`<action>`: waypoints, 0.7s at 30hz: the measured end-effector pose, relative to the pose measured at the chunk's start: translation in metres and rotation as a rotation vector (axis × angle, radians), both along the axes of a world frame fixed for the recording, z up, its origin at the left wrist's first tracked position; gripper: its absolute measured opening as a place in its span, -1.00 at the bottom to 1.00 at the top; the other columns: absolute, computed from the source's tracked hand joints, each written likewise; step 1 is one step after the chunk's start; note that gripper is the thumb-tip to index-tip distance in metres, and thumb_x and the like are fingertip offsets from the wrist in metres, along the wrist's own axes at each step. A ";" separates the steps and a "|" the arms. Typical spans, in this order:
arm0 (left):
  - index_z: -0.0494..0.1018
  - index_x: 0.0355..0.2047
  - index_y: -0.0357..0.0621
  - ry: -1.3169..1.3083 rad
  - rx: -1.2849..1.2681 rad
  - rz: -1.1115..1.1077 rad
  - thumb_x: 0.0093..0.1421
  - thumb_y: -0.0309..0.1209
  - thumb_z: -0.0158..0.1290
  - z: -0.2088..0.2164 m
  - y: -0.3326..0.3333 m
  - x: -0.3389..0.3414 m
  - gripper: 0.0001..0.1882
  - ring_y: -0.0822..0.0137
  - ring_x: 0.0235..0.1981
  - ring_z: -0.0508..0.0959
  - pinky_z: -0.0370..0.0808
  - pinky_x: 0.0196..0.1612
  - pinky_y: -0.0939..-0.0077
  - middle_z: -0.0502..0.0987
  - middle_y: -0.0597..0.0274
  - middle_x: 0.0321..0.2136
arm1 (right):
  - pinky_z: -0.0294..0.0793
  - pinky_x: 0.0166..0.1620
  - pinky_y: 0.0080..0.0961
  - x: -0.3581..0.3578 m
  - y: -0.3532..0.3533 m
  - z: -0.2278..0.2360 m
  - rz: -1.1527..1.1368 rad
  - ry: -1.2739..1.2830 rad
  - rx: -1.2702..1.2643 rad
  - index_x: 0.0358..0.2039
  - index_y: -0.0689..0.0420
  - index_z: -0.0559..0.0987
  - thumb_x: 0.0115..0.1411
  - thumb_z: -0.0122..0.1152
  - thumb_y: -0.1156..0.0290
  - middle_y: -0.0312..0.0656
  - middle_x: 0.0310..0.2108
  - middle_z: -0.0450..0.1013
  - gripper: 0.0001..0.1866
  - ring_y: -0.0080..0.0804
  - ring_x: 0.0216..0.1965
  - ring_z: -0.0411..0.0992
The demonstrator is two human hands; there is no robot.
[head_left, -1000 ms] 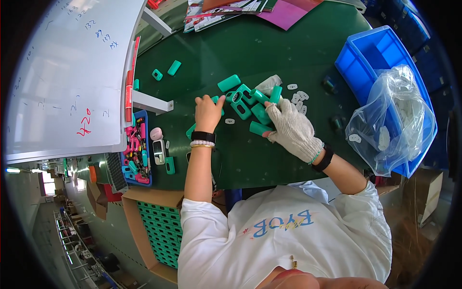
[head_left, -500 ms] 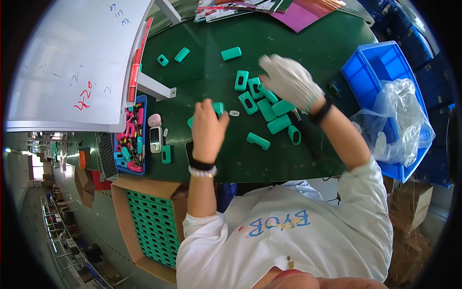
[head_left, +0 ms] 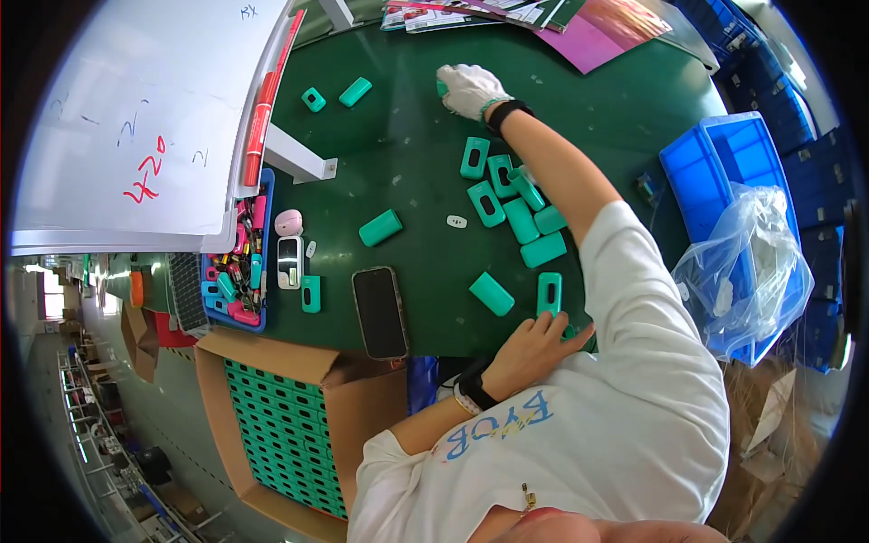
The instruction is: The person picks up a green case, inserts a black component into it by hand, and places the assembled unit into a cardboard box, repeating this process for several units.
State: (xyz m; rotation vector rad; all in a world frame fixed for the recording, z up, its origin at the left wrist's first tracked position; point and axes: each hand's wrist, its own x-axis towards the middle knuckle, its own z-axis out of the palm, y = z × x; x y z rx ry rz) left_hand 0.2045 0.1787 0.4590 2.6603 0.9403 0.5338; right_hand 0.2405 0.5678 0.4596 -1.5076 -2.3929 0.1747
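Observation:
At the far middle of the green table, my right hand (head_left: pixel 474 91), in a white glove, closes over a teal plastic case (head_left: pixel 442 89), of which only an end shows. My bare left hand (head_left: pixel 532 356) is at the near table edge, its fingers bent about another teal case (head_left: pixel 568 332), mostly hidden by them. Just beyond those fingertips lies a teal case with an oval window (head_left: pixel 549 293). A plain teal case (head_left: pixel 491 294) sits to its left. Several more teal cases (head_left: pixel 520 220) are grouped beneath my right forearm, with a small white oval part (head_left: pixel 456 221) beside them.
A phone (head_left: pixel 380 312) lies near the front edge. A blue tray of small coloured parts (head_left: pixel 264 308) is at left, below a whiteboard (head_left: pixel 109 118). A carton (head_left: pixel 362 425) holds rows of teal cases. A blue bin (head_left: pixel 683 172) with plastic bags stands at right.
My left hand has moved right and nearer, uncovering the phone and a teal case. My right hand has gone left and farther, onto the lone far case. The whole view has shifted slightly.

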 end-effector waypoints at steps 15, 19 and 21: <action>0.34 0.17 -0.14 -0.431 -0.194 0.505 0.09 -0.53 0.20 0.001 0.004 -0.032 -0.41 0.12 -0.17 0.48 0.52 -0.22 0.35 0.40 0.00 -0.20 | 0.47 -0.22 -0.15 0.038 -0.222 0.052 0.420 -0.124 -0.083 -0.25 0.13 0.54 0.03 0.30 0.28 -0.11 -0.36 0.47 -0.70 -0.09 -0.23 0.48; 0.28 0.19 -0.14 -0.652 -0.475 0.649 0.15 -0.54 0.20 0.003 -0.009 -0.065 -0.41 0.18 -0.04 0.48 0.51 -0.10 0.36 0.45 -0.03 -0.10 | 0.47 -0.21 -0.21 0.024 -0.214 0.028 0.377 -0.088 0.056 -0.35 0.12 0.57 -0.01 0.35 0.26 -0.18 -0.36 0.44 -0.73 -0.14 -0.21 0.46; 0.26 0.20 -0.13 -0.721 -0.615 0.696 0.17 -0.54 0.20 0.001 -0.013 -0.082 -0.40 0.20 0.01 0.47 0.50 -0.05 0.37 0.46 -0.03 -0.06 | 0.47 -0.21 -0.23 0.010 -0.212 0.020 0.337 -0.065 0.068 -0.38 0.12 0.57 -0.03 0.37 0.25 -0.19 -0.36 0.43 -0.73 -0.16 -0.20 0.45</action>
